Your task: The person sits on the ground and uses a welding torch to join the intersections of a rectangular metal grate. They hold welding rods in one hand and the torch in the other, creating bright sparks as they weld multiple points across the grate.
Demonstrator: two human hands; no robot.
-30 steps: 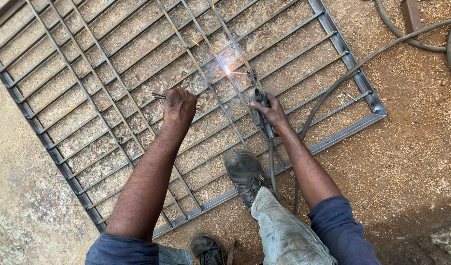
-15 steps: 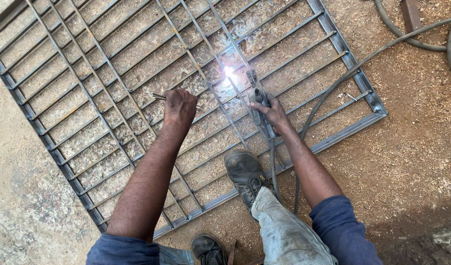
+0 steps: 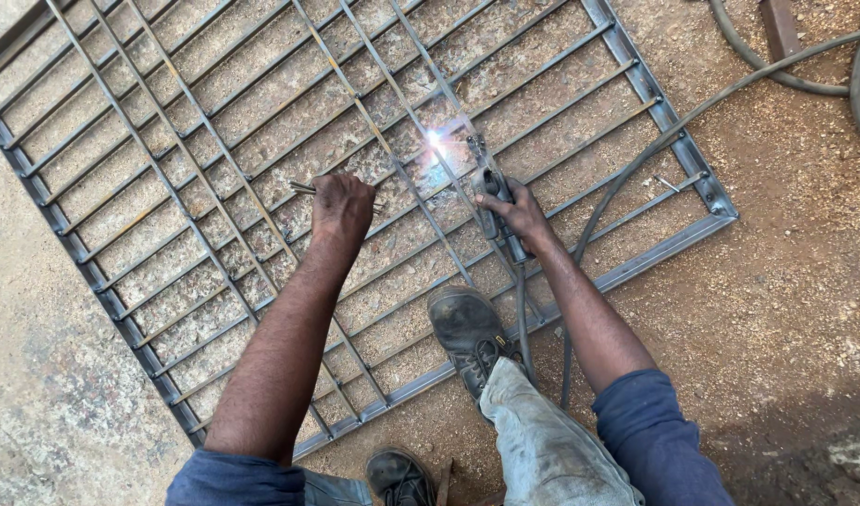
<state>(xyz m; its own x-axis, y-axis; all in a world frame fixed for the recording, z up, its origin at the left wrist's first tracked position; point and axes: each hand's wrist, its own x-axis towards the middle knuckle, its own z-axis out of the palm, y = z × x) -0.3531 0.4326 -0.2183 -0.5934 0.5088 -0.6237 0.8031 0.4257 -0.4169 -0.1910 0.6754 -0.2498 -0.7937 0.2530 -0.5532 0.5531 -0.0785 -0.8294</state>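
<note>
**Steel grille on gravel, two hands at work on it**

Steel grille (image 3: pixel 261 178): flat bars and thin rods in a rectangular frame, lying flat on sandy gravel ground (image 3: pixel 786 281). Its frame runs slantwise; the near long edge passes from 7 o'clock to 3 o'clock, the right corner lies at 3 o'clock, and the far side leaves the picture at 11 and 12 o'clock. Open ground shows at 8 o'clock, paler and smoother, and from 3 to 5 o'clock.

Left hand (image 3: pixel 341 208): arm stretched from 7 o'clock toward centre, fist closed, knuckles up, pressed down on the bars and clamped on a thin metal rod (image 3: pixel 303 188) whose end sticks out toward 9 o'clock.

Right hand (image 3: pixel 516 214): arm reaching from 5 o'clock, fingers wrapped shut around an electrode holder (image 3: pixel 491 192), which points toward 11 o'clock. At its tip a white welding arc (image 3: pixel 435 141) burns on a diagonal bar, just above centre.

Around: dark cable (image 3: pixel 636 159) running from the holder across the grille's right corner out at 2 o'clock; more hose loops (image 3: pixel 795 86) at 1 o'clock. Worn boot (image 3: pixel 467 333) planted on the grille's near bars at 6 o'clock, between the arms; a second boot (image 3: pixel 397 476) at the bottom edge, off the grille.
</note>
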